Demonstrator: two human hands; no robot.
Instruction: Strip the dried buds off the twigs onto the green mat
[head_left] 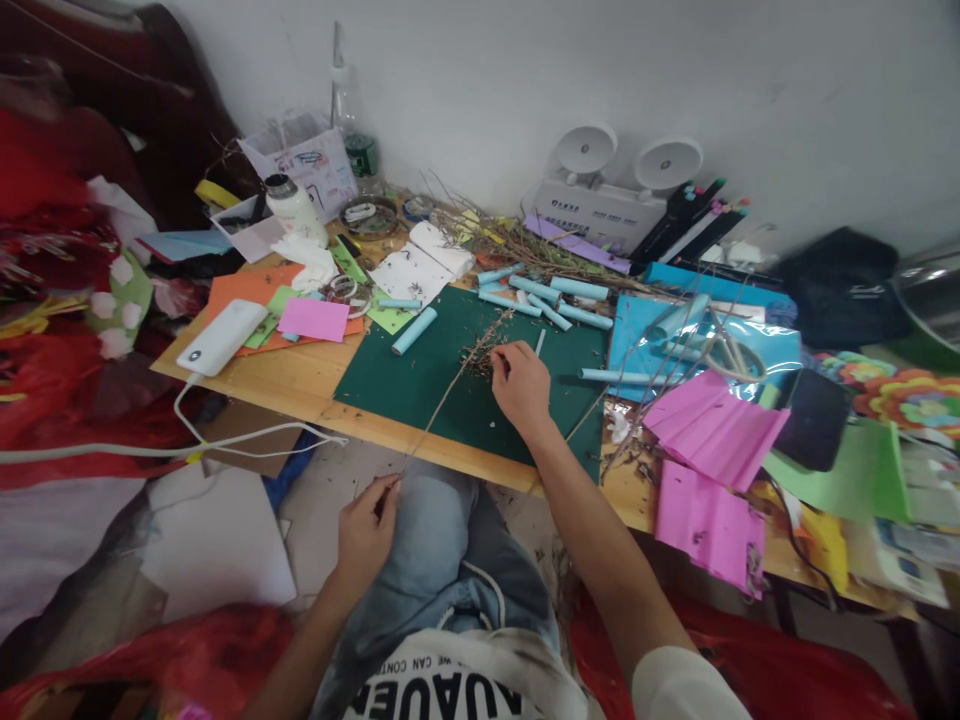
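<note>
Twig (448,388) slants over the worktop's front edge (300,380), its lower end pinched by the left hand (365,530); the right hand (523,388) curls its fingers beside brown plant scraps (478,362) on the green mat (390,378), whether gripping anything I cannot tell.

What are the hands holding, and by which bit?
The left hand holds a thin twig by its near end. The right hand is curled beside small brown bits; whether it holds anything can't be told.
</note>
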